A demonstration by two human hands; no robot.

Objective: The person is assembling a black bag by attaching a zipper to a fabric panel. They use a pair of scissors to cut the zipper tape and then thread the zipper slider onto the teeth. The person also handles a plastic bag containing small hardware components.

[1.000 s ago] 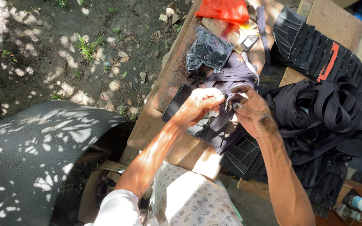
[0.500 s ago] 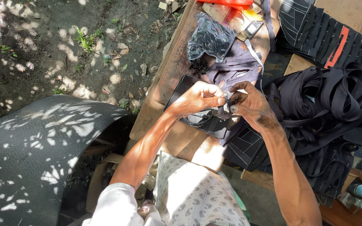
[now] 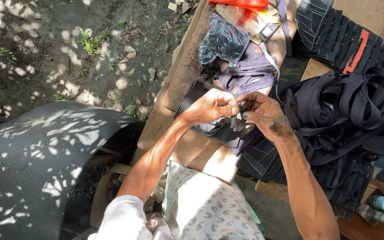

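A wooden worktop point(image 3: 187, 75) carries a heap of black straps point(image 3: 352, 106) to the right of both hands. Left hand point(image 3: 212, 106) and right hand point(image 3: 265, 116) meet fingertip to fingertip, pinching a dark strap end point(image 3: 237, 122) that hangs downward between them.

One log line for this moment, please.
left hand: pinching dark strap | right hand: pinching same strap | under: wooden bench

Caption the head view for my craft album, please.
Both hands, left hand and right hand, pinch a dark strap over a wooden bench.
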